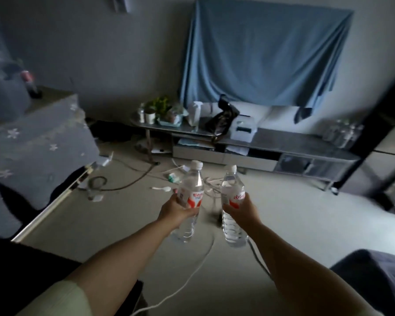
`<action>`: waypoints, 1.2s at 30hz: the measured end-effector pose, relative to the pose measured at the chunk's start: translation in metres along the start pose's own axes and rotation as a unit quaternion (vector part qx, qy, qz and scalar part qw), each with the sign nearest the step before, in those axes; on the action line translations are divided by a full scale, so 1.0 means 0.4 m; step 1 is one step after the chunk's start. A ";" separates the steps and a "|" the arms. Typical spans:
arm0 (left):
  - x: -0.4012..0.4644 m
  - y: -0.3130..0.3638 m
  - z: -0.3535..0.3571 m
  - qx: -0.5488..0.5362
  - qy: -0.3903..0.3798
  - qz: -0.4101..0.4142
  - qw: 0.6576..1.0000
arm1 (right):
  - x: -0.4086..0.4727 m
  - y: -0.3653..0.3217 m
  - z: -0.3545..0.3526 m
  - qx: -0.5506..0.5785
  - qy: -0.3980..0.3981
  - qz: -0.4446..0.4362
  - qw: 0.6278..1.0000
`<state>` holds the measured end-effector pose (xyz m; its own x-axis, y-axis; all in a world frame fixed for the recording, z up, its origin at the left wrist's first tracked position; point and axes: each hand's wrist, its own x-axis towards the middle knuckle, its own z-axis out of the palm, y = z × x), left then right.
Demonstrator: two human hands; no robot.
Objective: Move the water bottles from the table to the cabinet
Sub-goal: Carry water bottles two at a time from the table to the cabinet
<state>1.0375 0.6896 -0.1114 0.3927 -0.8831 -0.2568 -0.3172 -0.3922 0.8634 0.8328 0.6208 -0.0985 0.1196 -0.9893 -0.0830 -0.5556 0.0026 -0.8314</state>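
At twelve o'clock stands the low cabinet (283, 144) — well ahead. Left hand (177, 209) wraps one water bottle (189, 201); right hand (242, 208) wraps another bottle (233, 206), both upright. Loose cables (128, 181) cross the floor — a foot could catch and cause a trip.

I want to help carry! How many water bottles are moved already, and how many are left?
Some clear bottles already stand at the right end of the low cabinet; too blurry to count. Being carried: the left hand grips one bottle, the right hand another. Both must still reach the cabinet. The table's remaining bottles aren't in view.
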 end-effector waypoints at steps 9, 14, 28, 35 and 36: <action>0.130 0.222 0.396 0.024 -0.115 0.046 0.992 | 0.115 0.220 -0.346 0.002 0.142 0.087 0.986; 0.161 0.308 0.603 0.046 -0.158 0.066 0.984 | 0.145 0.340 -0.490 0.010 0.189 0.129 0.973; 0.398 0.516 1.027 0.102 -0.319 0.113 0.935 | 0.398 0.583 -0.734 0.014 0.228 0.191 0.955; 0.637 0.689 1.179 0.113 -0.354 0.127 0.920 | 0.645 0.608 -0.863 -0.005 0.267 0.222 0.938; 0.666 0.709 1.196 0.113 -0.355 0.130 0.919 | 0.674 0.610 -0.876 -0.002 0.274 0.218 0.937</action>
<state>0.6390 0.2200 -0.1428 -0.3588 -0.8683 -0.3425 -0.5234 -0.1167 0.8441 0.4411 0.3036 -0.1312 -0.5591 -0.8204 -0.1197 -0.4566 0.4252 -0.7815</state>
